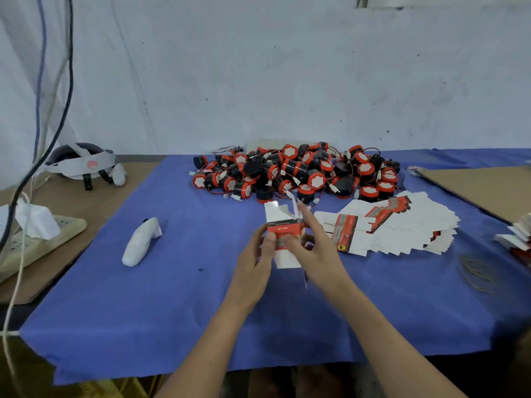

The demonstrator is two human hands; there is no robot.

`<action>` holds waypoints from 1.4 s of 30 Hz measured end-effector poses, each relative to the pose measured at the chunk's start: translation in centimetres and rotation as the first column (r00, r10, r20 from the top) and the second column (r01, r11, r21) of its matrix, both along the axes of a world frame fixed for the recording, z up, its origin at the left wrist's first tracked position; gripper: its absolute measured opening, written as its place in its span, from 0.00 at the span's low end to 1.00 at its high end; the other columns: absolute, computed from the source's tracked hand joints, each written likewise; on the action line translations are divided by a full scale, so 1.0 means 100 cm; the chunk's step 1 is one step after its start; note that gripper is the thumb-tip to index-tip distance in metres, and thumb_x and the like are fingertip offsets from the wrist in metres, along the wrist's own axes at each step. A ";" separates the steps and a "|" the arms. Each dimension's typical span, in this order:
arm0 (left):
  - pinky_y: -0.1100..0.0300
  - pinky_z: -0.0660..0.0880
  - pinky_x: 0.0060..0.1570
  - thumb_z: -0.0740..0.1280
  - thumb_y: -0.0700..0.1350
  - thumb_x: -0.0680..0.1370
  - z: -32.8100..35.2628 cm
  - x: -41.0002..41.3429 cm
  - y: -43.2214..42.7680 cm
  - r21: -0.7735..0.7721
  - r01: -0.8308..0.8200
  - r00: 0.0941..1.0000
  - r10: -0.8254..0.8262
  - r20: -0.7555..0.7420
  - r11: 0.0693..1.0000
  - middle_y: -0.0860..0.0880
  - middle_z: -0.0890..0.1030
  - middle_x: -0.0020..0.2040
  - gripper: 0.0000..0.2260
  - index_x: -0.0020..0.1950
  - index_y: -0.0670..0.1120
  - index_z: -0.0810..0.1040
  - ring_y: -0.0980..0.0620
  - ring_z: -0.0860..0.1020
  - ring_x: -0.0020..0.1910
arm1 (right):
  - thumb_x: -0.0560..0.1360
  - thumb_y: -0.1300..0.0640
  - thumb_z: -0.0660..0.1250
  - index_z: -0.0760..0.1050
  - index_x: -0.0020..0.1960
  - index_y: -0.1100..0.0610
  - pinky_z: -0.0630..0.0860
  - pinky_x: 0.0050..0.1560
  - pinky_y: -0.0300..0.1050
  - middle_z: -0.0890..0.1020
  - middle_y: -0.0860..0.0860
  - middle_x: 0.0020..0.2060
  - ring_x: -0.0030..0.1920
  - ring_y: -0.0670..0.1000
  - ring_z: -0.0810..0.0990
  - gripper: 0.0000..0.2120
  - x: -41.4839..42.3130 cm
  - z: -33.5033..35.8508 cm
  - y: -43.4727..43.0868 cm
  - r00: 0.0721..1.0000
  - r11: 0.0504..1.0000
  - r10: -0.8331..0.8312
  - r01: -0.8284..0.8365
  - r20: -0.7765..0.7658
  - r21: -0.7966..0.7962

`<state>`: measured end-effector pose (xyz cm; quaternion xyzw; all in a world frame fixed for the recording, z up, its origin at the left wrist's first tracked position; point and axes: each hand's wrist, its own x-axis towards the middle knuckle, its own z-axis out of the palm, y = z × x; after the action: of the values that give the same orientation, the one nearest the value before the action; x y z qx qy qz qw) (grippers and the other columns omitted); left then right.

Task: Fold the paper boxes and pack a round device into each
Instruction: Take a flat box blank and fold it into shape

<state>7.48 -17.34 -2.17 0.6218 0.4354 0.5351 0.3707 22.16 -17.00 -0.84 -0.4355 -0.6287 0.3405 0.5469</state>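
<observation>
Even, soft light; right hand (311, 248) motion-blurred; wide-angle bending and dimness at the edges

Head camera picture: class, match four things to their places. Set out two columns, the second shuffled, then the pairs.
1 paper box
2 round devices
3 flat box blanks
4 white controller

A alone on the left of the blue cloth
B gripped by the left hand, right hand at its flap
C heaped at the cloth's far side
D fanned out right of the hands

Pairs: 1-B, 2-C, 3-D, 4-A
</observation>
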 end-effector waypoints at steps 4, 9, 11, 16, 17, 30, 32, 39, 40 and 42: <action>0.48 0.81 0.54 0.55 0.56 0.85 0.000 -0.004 0.004 -0.051 0.029 0.998 -0.026 0.061 0.998 0.56 0.84 0.56 0.13 0.60 0.61 0.78 0.51 0.82 0.56 | 0.77 0.46 0.68 0.58 0.74 0.28 0.75 0.59 0.35 0.65 0.44 0.66 0.60 0.39 0.74 0.31 -0.004 0.001 0.000 0.962 0.996 -0.076 0.059 0.262 0.071; 0.55 0.80 0.53 0.55 0.58 0.84 -0.003 -0.004 0.003 -0.080 0.065 0.996 -0.059 0.067 0.995 0.54 0.84 0.52 0.14 0.56 0.60 0.80 0.53 0.82 0.53 | 0.74 0.43 0.63 0.59 0.76 0.36 0.68 0.67 0.50 0.59 0.50 0.73 0.71 0.54 0.63 0.31 -0.010 -0.012 -0.007 0.761 0.890 -0.420 0.238 0.494 0.390; 0.63 0.79 0.49 0.55 0.60 0.83 -0.004 -0.004 0.003 -0.089 0.071 0.996 -0.066 0.063 0.994 0.55 0.84 0.51 0.15 0.54 0.62 0.80 0.57 0.82 0.51 | 0.73 0.43 0.64 0.61 0.75 0.39 0.69 0.67 0.54 0.61 0.54 0.74 0.72 0.57 0.64 0.31 -0.012 -0.020 -0.009 0.734 0.853 -0.486 0.282 0.475 0.438; 0.70 0.76 0.47 0.53 0.64 0.80 -0.002 -0.002 0.003 -0.107 0.080 0.994 -0.071 0.081 0.991 0.58 0.84 0.50 0.16 0.53 0.67 0.81 0.59 0.81 0.50 | 0.74 0.42 0.63 0.63 0.73 0.41 0.71 0.66 0.54 0.62 0.55 0.73 0.70 0.58 0.66 0.28 -0.011 -0.024 -0.006 0.686 0.804 -0.562 0.324 0.461 0.498; 0.69 0.76 0.47 0.53 0.64 0.79 -0.002 -0.001 0.003 -0.111 0.073 0.994 -0.064 0.089 0.991 0.57 0.84 0.50 0.17 0.53 0.65 0.82 0.59 0.82 0.50 | 0.74 0.42 0.63 0.64 0.73 0.41 0.70 0.66 0.54 0.62 0.55 0.73 0.70 0.58 0.66 0.28 -0.010 -0.024 -0.007 0.683 0.803 -0.566 0.333 0.461 0.494; 0.64 0.79 0.46 0.52 0.70 0.77 -0.005 -0.001 0.004 -0.124 0.018 0.996 -0.007 0.088 0.992 0.53 0.84 0.46 0.26 0.52 0.55 0.82 0.55 0.82 0.46 | 0.73 0.41 0.63 0.69 0.63 0.44 0.75 0.61 0.55 0.63 0.53 0.70 0.68 0.56 0.65 0.20 -0.010 -0.023 -0.010 0.676 0.795 -0.579 0.347 0.455 0.497; 0.60 0.80 0.47 0.52 0.70 0.76 -0.005 -0.001 0.004 -0.134 0.010 0.996 0.002 0.085 0.991 0.51 0.84 0.45 0.26 0.51 0.55 0.82 0.52 0.82 0.46 | 0.73 0.40 0.63 0.69 0.62 0.45 0.76 0.60 0.55 0.63 0.54 0.70 0.68 0.57 0.65 0.19 -0.010 -0.023 -0.010 0.667 0.790 -0.588 0.354 0.457 0.500; 0.58 0.80 0.46 0.55 0.69 0.76 -0.003 -0.001 0.002 -0.110 0.027 0.998 -0.021 0.063 0.994 0.48 0.83 0.44 0.21 0.47 0.58 0.82 0.49 0.81 0.46 | 0.73 0.40 0.62 0.71 0.57 0.49 0.78 0.57 0.56 0.66 0.57 0.68 0.65 0.61 0.71 0.18 -0.011 -0.020 -0.012 0.649 0.760 -0.627 0.390 0.431 0.520; 0.58 0.80 0.46 0.55 0.69 0.76 -0.003 -0.001 0.001 -0.099 0.027 0.998 -0.021 0.062 0.995 0.49 0.83 0.44 0.21 0.47 0.58 0.81 0.49 0.81 0.45 | 0.73 0.40 0.62 0.70 0.57 0.48 0.78 0.57 0.56 0.66 0.57 0.68 0.65 0.61 0.71 0.18 -0.011 -0.021 -0.011 0.645 0.755 -0.633 0.393 0.428 0.525; 0.56 0.80 0.46 0.56 0.68 0.77 -0.002 -0.001 0.000 -0.082 0.021 0.998 -0.016 0.059 0.996 0.49 0.83 0.44 0.20 0.46 0.57 0.79 0.49 0.81 0.46 | 0.73 0.41 0.65 0.71 0.58 0.47 0.78 0.57 0.55 0.65 0.57 0.69 0.66 0.60 0.70 0.17 -0.010 -0.022 -0.011 0.638 0.751 -0.635 0.379 0.435 0.541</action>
<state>7.34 -17.32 -2.37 0.5940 0.4405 0.5312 0.4134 21.17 -18.10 -3.02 -0.5595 -0.6701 -0.1223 0.4721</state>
